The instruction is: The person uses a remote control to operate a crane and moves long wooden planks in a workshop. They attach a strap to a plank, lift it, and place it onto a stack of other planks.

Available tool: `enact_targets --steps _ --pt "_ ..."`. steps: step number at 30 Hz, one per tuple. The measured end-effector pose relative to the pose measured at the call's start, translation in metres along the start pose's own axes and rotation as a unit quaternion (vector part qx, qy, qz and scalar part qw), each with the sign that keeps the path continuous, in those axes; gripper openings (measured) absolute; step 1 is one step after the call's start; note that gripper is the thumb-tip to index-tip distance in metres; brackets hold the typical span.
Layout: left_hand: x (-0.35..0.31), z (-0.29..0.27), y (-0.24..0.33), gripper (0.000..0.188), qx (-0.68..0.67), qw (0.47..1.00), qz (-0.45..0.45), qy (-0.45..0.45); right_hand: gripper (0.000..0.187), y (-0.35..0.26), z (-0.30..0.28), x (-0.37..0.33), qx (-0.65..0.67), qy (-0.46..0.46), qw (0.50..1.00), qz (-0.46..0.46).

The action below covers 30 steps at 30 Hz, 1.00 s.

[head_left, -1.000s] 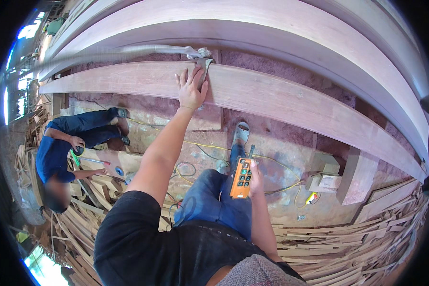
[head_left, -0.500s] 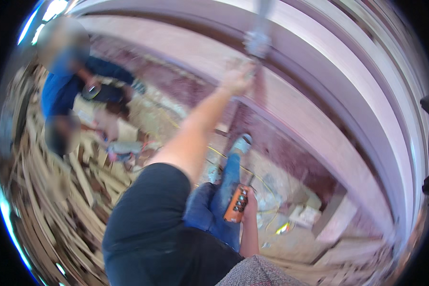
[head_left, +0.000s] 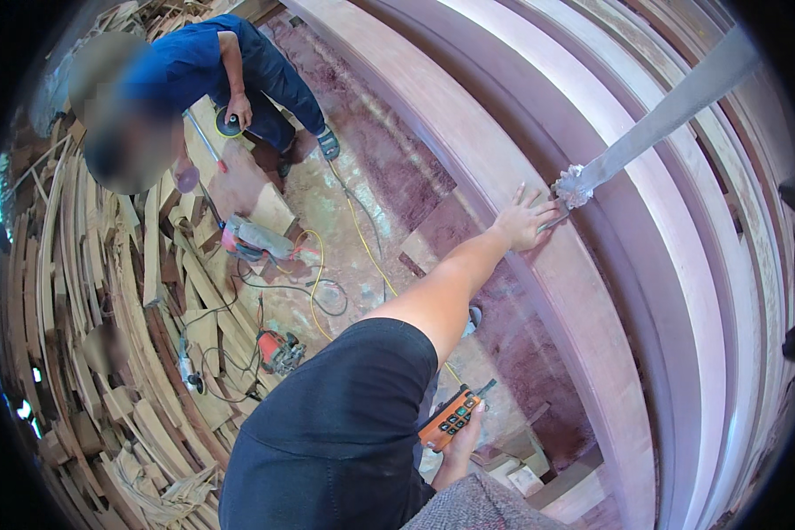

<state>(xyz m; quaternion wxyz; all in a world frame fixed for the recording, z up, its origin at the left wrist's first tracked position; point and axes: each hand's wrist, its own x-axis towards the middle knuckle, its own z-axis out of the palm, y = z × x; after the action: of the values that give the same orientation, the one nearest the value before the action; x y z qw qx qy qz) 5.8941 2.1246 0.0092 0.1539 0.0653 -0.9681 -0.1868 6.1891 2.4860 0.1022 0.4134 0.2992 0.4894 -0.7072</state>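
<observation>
My left hand (head_left: 525,221) lies on the near edge of a long, curved pinkish wooden beam (head_left: 583,300), fingers spread. Its fingertips reach a small metal piece, partly hidden, below the wrapped lower end of a grey hanging strap or tube (head_left: 654,115). In my right hand (head_left: 461,446), low in the picture, is an orange remote control (head_left: 450,420) with dark buttons and a short black antenna. The right fingers are partly hidden behind it. My left arm, in a black short sleeve, crosses the middle of the view.
A co-worker in blue (head_left: 185,62) bends over at upper left, one hand on a round disc tool (head_left: 230,122). A red power tool (head_left: 278,352) and cables lie on the floor. Scrap wood (head_left: 141,353) is piled along the left; more curved beams (head_left: 707,265) line the right.
The view has turned and steadied, so the beams and my left hand appear farther right. My left hand stays at the beam by the strap; the remote control stays in my right hand.
</observation>
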Motion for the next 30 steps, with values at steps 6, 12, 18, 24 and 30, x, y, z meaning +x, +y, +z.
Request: enact_targets --steps 6,12,18,24,30 --pt "-0.006 0.003 -0.001 0.053 -0.014 1.000 0.012 0.018 0.055 -0.001 0.004 0.004 0.039 -0.004 0.999 0.010" --pt "-0.005 0.003 0.004 0.053 -0.025 0.998 -0.029 -0.050 0.056 -0.011 0.007 -0.002 -0.007 0.023 1.000 0.015" --pt "0.000 -0.008 0.024 0.055 0.007 0.994 -0.079 -0.073 0.054 -0.020 0.019 -0.008 -0.055 -0.007 0.998 0.039" --pt "-0.045 -0.038 0.052 0.072 -0.116 0.987 -0.106 0.044 0.041 -0.043 0.030 -0.015 -0.092 -0.020 0.994 0.062" --pt "-0.244 -0.080 0.029 0.060 -0.175 0.937 -0.230 -0.198 0.038 -0.095 0.067 0.008 -0.230 -0.050 0.963 0.129"
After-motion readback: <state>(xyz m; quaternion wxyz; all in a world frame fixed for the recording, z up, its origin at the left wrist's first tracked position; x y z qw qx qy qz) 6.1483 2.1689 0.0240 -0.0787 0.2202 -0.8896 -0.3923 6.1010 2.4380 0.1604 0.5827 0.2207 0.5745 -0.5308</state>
